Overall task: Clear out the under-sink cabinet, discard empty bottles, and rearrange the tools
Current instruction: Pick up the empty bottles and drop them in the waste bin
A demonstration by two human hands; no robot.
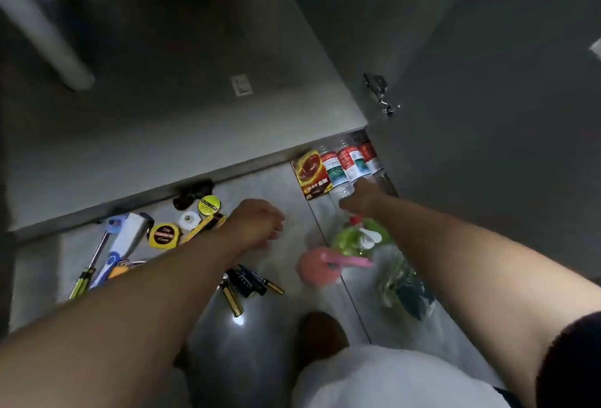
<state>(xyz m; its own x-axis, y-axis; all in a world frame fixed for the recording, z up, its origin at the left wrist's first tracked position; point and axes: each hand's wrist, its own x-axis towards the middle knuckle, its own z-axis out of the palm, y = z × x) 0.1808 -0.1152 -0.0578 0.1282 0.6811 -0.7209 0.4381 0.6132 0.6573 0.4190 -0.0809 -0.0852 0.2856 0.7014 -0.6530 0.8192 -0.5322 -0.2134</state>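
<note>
Right hand [359, 196] reaches the near ends of three clear bottles [349, 163] lying side by side on the floor against the cabinet [195, 115]. Its fingers are hidden, so its grip cannot be told. Left hand [257, 222] hovers loosely curled, apparently holding nothing. Tugging one bottle could roll its neighbours or shove the red packet [310, 176]. A dropped left forearm might scatter the batteries [247, 282].

Wide bare room over the cabinet floor [182, 121] in the upper middle, bar a white pipe [42, 27] at upper left and a small white tag [241, 85]. Walled off at right by the door [487, 147] and its hinge [377, 90]. Crowded at lower left with tape measures [164, 236] and a screwdriver [83, 281]; batteries [247, 284] low centre; bottles [349, 165] and a red packet [309, 175] packed at the door's foot. Bare floor [286, 180] between the clusters
</note>
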